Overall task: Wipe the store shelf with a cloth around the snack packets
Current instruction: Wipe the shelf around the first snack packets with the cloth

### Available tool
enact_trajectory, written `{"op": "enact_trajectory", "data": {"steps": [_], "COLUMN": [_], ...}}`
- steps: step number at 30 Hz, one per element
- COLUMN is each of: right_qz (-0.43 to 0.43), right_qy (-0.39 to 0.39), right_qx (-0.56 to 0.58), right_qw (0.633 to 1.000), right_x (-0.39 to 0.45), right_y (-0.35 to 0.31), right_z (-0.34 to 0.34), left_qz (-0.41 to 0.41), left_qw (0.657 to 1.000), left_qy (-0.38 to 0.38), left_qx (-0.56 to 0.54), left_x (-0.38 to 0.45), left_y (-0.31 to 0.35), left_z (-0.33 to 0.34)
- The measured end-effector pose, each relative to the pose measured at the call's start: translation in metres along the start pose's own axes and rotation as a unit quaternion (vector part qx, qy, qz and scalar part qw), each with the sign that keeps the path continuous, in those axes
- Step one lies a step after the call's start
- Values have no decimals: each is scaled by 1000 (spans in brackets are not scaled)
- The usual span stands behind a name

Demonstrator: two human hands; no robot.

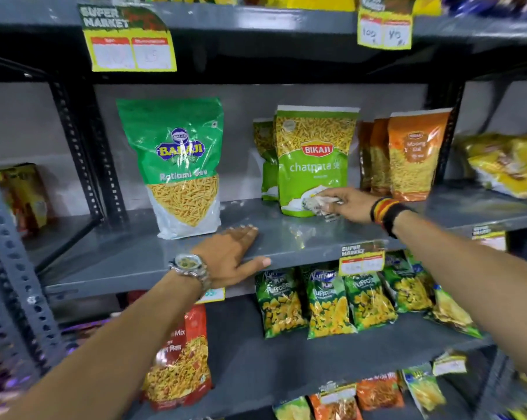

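Note:
A grey metal shelf (286, 234) carries upright snack packets. A green Balaji packet (177, 165) stands at the left, a light green Bikaji packet (310, 159) in the middle, and orange packets (407, 156) at the right. My right hand (347, 206) grips a crumpled pale cloth (315, 206) and presses it on the shelf at the foot of the Bikaji packet. My left hand (233, 259) lies flat on the shelf's front edge, fingers spread, below the Balaji packet.
Slotted grey uprights (86, 153) frame the bay. Yellow price tags (129, 40) hang from the shelf above. Green puffcorn bags (329, 301) and a red mix packet (183, 356) fill the shelf below. Yellow packets (504, 165) lie in the bay to the right.

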State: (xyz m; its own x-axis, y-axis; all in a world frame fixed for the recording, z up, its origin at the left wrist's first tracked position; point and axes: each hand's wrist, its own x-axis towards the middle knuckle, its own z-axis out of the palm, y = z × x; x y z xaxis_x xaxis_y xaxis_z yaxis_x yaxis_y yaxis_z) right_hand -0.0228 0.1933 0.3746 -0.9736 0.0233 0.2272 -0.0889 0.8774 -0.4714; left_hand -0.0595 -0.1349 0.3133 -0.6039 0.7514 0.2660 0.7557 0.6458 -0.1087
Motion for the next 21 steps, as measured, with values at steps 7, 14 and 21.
{"op": "enact_trajectory", "data": {"steps": [7,14,21], "right_qz": [-60,-137,-144], "right_qy": [12,-77,-130], "right_qx": [-87,-29,55], "right_qw": [994,987,979], "right_x": [51,8,-58], "right_y": [41,40,63], "right_z": [46,24,-38], "left_qz": [-36,-47,-44], "left_qw": [999,998,998], "left_qy": [-20,-29,-37], "left_qx": [-2,22,24], "left_x": [47,42,42], "left_y": [41,48,46], "left_z": [15,11,9]}}
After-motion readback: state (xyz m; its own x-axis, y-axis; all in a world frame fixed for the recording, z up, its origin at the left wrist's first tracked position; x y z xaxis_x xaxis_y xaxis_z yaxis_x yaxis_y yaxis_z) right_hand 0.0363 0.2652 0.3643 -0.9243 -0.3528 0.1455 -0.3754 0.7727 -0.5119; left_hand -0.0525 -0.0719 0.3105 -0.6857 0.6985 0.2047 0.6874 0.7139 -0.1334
